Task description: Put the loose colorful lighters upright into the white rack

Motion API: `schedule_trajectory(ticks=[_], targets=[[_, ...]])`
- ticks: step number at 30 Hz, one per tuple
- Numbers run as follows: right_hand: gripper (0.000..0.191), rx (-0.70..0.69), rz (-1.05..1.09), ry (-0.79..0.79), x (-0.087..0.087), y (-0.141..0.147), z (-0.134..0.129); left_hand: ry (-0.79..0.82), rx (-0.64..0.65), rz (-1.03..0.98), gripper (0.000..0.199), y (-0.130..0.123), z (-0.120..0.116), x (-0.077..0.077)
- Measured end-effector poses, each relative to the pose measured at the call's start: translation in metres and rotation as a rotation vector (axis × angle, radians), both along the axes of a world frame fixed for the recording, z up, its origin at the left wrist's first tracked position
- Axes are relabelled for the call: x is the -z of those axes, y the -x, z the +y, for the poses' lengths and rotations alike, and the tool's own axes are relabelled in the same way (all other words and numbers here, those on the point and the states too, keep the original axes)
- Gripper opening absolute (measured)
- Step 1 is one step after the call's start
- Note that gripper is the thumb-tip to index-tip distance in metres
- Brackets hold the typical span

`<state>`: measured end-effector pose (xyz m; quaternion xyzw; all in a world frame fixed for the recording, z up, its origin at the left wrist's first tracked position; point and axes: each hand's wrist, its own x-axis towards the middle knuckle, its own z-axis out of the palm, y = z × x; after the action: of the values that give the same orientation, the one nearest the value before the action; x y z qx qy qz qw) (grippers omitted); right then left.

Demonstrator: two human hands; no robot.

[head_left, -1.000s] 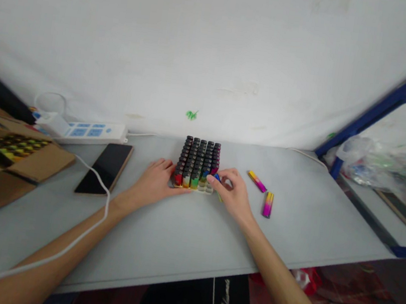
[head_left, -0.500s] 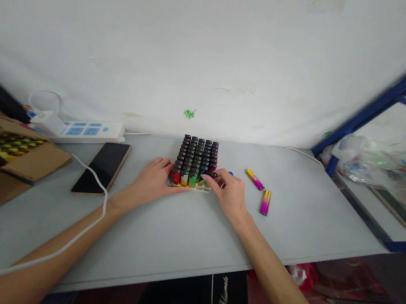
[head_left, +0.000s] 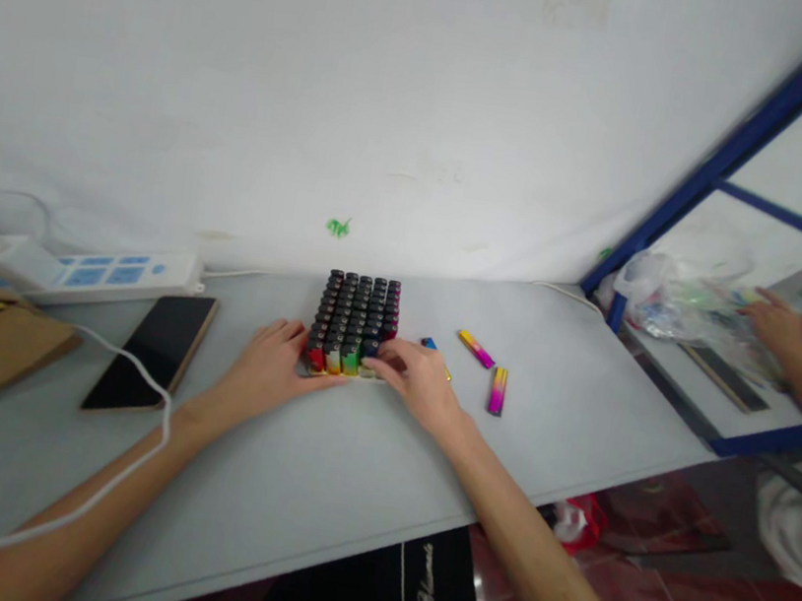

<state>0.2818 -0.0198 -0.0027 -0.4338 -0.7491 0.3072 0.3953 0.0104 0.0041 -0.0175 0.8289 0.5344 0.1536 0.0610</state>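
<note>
Upright lighters (head_left: 357,319) with black tops stand in close rows in a pale tray (head_left: 360,377) on the table. The front row shows red, yellow-orange and green bodies. My left hand (head_left: 274,357) is wrapped round the tray's left front corner, its thumb along the front edge. At the front right of the rows, my right hand (head_left: 416,377) pinches a lighter, mostly hidden by the fingers, among the slots. Just beyond that hand lies a blue lighter (head_left: 429,342), partly covered. Two yellow-and-pink lighters (head_left: 476,348) (head_left: 498,391) lie farther right.
A phone (head_left: 153,350) and a white power strip (head_left: 125,277) lie on the left. Beside them is an open cardboard box (head_left: 6,350) of lighters. A white cable (head_left: 163,426) crosses over my left forearm. Beyond the blue frame (head_left: 674,195), another person's hands (head_left: 778,324) touch plastic bags.
The view has swung to the right. My right hand has brought the tilted lighter in against the front right of the rows. My left hand stays at the tray. The other person's second hand now shows.
</note>
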Motion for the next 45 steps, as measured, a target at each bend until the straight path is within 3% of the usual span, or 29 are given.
schedule_trajectory(ticks=[3, 6, 10, 12, 15, 18, 21, 25, 31, 34, 39, 42, 45], targets=[[0.041, 0.063, -0.046, -0.044, -0.002, -0.016, -0.004, -0.003, -0.004, 0.013, 0.062, 0.002, 0.002, 0.002], [0.026, 0.307, -0.164, -0.111, -0.002, -0.052, -0.002, -0.001, -0.005, 0.033, 0.06, 0.002, 0.002, 0.003], [0.015, 0.597, -0.575, -0.041, 0.002, -0.107, 0.007, -0.024, 0.005, 0.064, 0.058, 0.001, 0.002, 0.003], [0.017, 0.635, -0.727, 0.042, 0.004, -0.123, 0.011, -0.028, 0.004, 0.062, 0.056, 0.001, 0.002, 0.003], [0.017, 0.592, -0.752, 0.062, 0.004, -0.131, 0.014, -0.027, 0.003, 0.054, 0.056, 0.001, 0.003, 0.003], [0.018, 0.554, -0.547, 0.052, -0.003, -0.123, 0.019, -0.031, -0.001, 0.056, 0.06, 0.002, 0.003, 0.004], [0.032, 0.525, -0.233, 0.019, -0.018, -0.106, 0.026, -0.036, -0.002, 0.031, 0.061, 0.002, 0.003, 0.004], [0.045, 0.384, 0.165, -0.044, -0.035, -0.073, 0.037, -0.028, 0.003, -0.009, 0.062, 0.002, 0.001, 0.003], [0.05, 0.133, 0.618, 0.248, -0.024, -0.028, 0.03, -0.019, -0.01, 0.003, 0.063, 0.001, -0.002, 0.0], [0.053, 0.072, 0.675, 0.314, -0.017, -0.017, 0.02, -0.012, -0.008, -0.011, 0.063, 0.0, -0.003, -0.002], [0.057, -0.091, 0.7, 0.468, -0.022, -0.011, 0.009, -0.025, -0.008, 0.045, 0.064, 0.0, -0.003, -0.002], [0.062, 0.0, 0.626, 0.472, -0.023, -0.007, 0.003, -0.037, 0.001, 0.057, 0.064, 0.001, -0.003, -0.001], [0.066, 0.172, 0.51, 0.329, -0.016, -0.003, -0.004, -0.031, 0.0, 0.022, 0.066, 0.002, -0.003, 0.001]])
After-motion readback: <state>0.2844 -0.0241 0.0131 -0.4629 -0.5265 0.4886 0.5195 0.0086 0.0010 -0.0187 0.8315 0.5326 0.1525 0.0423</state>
